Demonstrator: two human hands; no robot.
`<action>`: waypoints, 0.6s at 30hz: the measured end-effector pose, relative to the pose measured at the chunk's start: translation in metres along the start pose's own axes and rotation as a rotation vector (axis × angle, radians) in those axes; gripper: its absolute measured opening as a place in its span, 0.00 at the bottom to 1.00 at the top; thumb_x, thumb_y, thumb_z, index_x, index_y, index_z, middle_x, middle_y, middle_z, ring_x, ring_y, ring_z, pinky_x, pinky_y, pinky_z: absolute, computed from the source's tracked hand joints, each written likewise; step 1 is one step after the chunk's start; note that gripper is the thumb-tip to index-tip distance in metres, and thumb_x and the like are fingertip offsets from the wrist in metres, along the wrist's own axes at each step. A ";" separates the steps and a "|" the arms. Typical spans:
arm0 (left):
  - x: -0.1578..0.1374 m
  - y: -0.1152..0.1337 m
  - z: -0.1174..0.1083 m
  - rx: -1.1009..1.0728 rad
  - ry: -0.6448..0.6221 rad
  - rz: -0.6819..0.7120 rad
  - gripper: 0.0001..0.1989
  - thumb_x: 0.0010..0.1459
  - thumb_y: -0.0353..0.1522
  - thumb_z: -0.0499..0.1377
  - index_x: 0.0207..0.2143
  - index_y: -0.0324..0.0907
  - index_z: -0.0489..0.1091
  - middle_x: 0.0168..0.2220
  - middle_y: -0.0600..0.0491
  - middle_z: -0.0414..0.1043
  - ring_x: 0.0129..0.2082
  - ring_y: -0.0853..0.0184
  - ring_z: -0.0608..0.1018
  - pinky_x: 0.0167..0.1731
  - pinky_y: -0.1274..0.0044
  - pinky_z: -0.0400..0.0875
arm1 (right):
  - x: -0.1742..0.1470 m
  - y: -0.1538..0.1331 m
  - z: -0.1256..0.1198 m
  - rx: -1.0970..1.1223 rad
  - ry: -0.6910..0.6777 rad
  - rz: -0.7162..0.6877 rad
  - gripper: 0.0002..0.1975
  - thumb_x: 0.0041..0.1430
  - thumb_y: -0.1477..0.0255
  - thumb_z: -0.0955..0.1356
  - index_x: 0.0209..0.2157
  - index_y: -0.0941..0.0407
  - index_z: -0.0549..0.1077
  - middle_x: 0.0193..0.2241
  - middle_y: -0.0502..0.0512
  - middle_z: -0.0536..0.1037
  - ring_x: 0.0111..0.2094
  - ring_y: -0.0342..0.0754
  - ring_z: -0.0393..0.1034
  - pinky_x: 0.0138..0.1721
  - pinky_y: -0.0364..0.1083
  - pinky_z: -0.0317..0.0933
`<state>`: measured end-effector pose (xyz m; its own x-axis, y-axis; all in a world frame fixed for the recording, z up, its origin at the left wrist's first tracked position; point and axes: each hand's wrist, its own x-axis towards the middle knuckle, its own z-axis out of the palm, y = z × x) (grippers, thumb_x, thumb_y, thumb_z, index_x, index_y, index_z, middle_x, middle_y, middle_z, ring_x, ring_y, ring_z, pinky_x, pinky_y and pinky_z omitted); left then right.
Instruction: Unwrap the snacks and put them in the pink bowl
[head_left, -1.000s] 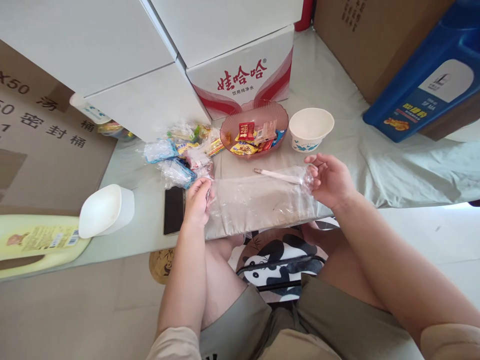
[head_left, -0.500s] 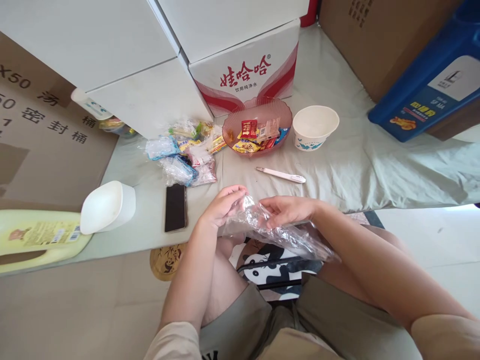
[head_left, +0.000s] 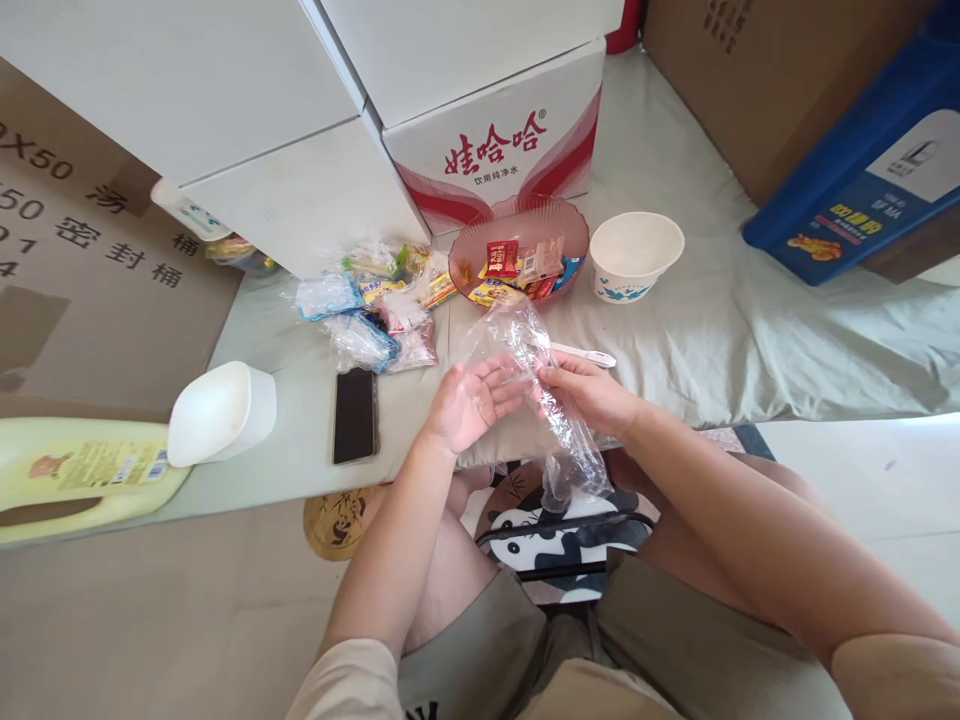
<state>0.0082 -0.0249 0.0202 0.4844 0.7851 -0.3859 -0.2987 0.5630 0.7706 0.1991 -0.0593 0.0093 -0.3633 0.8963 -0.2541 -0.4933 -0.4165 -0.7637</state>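
A clear plastic bag [head_left: 559,425] hangs crumpled from my right hand [head_left: 592,395], whose fingers pinch it near the middle. Its upper part spreads toward the bowl and its lower end dangles past the table edge. My left hand [head_left: 472,405] is open, palm up, with its fingertips at the side of the bag. Behind the bag lies a white pen-like utility knife [head_left: 600,357], partly covered by it. Just beyond stands a pink ribbed glass bowl [head_left: 469,245] with several small snack packets [head_left: 501,258] in it.
Several wrapped snack packets [head_left: 360,335] are heaped left of the bowl, above a black phone [head_left: 355,415]. A paper tub [head_left: 636,255] stands to the right. At the left are a white square container [head_left: 223,412] and a yellow jug [head_left: 82,470]; a blue jug [head_left: 847,170] is at the right.
The bag has swung up toward the bowl and now hangs more upright. My left hand has let go of its edge and opened palm up; my right hand has shifted right, keeping hold.
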 end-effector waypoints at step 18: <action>-0.003 0.005 0.001 0.162 0.176 0.054 0.24 0.41 0.39 0.71 0.32 0.43 0.60 0.29 0.55 0.78 0.25 0.69 0.80 0.26 0.79 0.74 | 0.004 0.007 -0.007 -0.191 0.131 -0.050 0.17 0.48 0.57 0.73 0.33 0.53 0.70 0.18 0.43 0.70 0.18 0.40 0.60 0.19 0.41 0.56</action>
<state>0.0058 -0.0249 0.0258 0.3162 0.8540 -0.4132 -0.1782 0.4812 0.8583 0.1994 -0.0573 -0.0013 -0.2305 0.9325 -0.2781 -0.3448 -0.3455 -0.8727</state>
